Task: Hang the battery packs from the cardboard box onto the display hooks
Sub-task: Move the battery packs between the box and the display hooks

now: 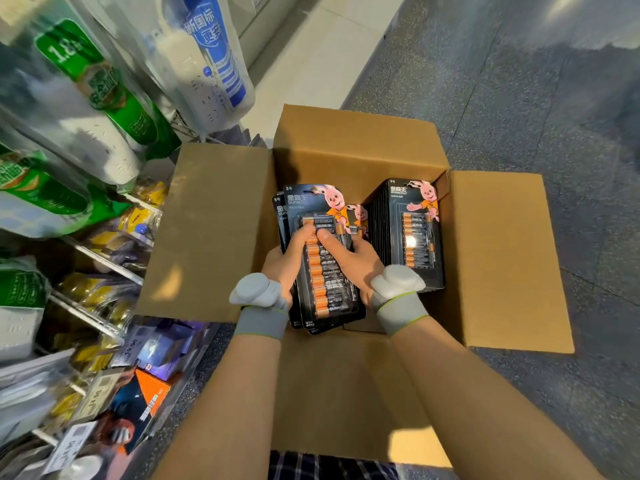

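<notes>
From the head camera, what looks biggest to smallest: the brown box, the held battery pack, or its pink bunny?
1. Brown cardboard box
2. Black card battery pack with orange batteries, gripped by left hand and right hand
3. Pink bunny picture on its top corner

Left hand and right hand bare, forearms bare too. Left wristband and right wristband are grey knit with a lime-green edge. A rounded pale grey pod sits above each. Dark blue-white plaid garment at waist.

The speckled grey floor carries an open cardboard box (flaps spread), just beside display shelving.
</notes>
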`<state>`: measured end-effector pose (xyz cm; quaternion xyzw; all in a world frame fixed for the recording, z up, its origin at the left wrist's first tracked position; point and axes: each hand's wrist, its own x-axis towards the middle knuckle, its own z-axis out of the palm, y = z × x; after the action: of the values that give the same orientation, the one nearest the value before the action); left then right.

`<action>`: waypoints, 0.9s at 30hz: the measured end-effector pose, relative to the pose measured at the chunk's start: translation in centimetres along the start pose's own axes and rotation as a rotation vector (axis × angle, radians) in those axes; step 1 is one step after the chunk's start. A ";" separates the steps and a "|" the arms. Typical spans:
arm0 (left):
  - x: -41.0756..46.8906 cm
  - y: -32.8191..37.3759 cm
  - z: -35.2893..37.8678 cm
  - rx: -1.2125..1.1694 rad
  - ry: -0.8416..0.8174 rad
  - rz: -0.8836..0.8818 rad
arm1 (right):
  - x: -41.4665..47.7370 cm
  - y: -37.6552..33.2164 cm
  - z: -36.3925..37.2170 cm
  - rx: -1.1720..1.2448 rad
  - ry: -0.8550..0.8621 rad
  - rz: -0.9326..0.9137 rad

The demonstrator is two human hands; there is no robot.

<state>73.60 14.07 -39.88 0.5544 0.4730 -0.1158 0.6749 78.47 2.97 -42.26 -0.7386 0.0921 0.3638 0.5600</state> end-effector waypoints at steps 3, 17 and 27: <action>-0.5 -0.1 -0.2 0.014 0.055 0.036 | -0.9 -0.2 0.4 -0.023 -0.014 -0.012; -6.8 1.7 -4.3 -0.150 0.271 0.093 | -6.0 -4.8 3.0 -0.079 -0.313 -0.161; -12.1 0.2 -10.4 -0.354 0.395 0.103 | -10.9 -7.4 7.8 -0.139 -0.487 -0.211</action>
<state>62.03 18.59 -29.82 0.4629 0.5794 0.1137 0.6611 71.27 9.61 -30.47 -0.6713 -0.1481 0.4758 0.5487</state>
